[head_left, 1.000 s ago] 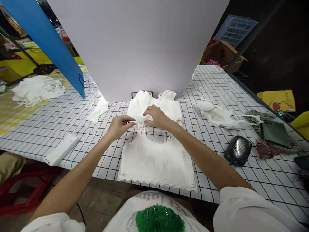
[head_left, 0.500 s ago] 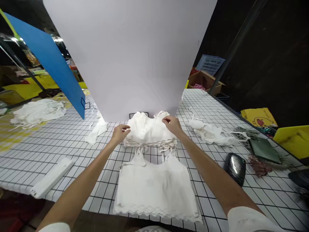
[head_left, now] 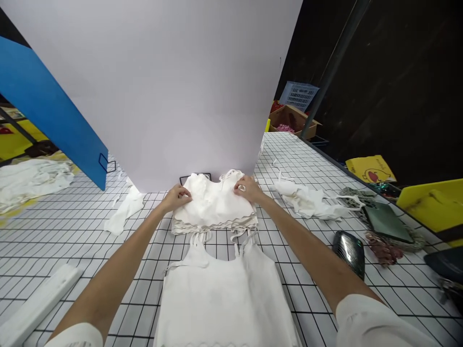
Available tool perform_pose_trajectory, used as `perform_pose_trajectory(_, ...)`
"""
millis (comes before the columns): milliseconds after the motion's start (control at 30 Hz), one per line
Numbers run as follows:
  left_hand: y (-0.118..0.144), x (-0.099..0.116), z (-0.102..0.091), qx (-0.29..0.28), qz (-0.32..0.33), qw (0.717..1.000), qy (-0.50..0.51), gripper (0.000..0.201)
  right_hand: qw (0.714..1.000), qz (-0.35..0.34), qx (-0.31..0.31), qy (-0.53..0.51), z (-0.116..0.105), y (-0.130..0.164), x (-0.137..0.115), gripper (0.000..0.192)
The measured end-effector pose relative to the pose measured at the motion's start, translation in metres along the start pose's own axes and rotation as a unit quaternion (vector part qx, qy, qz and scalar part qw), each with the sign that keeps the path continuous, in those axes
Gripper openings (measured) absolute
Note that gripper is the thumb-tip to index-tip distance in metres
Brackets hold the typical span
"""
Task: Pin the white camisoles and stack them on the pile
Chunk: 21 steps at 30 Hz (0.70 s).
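A small stack of folded white tops (head_left: 213, 209) lies at the foot of a large white backdrop sheet (head_left: 162, 86). My left hand (head_left: 177, 197) grips the stack's left edge and my right hand (head_left: 246, 188) grips its right edge near the straps. Closer to me, another white strappy top (head_left: 224, 294) lies flat on the black-gridded white table (head_left: 318, 236), its straps pointing toward the stack.
Loose white garments lie at right (head_left: 311, 202), at left (head_left: 125, 212) and in a heap at far left (head_left: 32, 176). A blue board (head_left: 47, 115) leans at left. A white bar (head_left: 36, 308), a shiny black case (head_left: 349, 248) and a green pouch (head_left: 388, 221) rest on the table.
Both hands left the straps of the near top and moved away from me to the folded stack, taking hold of its two sides. The camera tilted upward.
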<state>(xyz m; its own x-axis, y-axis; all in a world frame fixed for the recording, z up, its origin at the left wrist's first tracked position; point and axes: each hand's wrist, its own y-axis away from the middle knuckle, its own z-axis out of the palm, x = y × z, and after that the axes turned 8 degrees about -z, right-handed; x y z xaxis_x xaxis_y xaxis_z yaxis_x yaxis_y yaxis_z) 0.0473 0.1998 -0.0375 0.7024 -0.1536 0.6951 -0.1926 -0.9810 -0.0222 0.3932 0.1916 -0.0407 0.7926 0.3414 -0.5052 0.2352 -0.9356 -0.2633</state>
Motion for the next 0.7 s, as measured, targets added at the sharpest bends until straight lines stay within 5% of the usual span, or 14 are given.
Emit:
perform_pose_trajectory(267,-0.001,0.001,-0.006,-0.027,0.068,0.996,-0.059,0.035,1.000,0.002,-0.009,-0.004,0.008,0.001,0.018,0.010)
perform_pose_trajectory(500,-0.005,0.001,-0.017,-0.011,0.063,0.998,-0.021,0.038,1.000,0.009,0.019,-0.009,0.002,0.005,0.031,0.015)
perform_pose_trajectory(700,-0.006,0.006,-0.020,-0.021,0.074,0.976,-0.204,0.027,1.000,-0.006,0.004,-0.016,0.006,0.004,0.028,0.012)
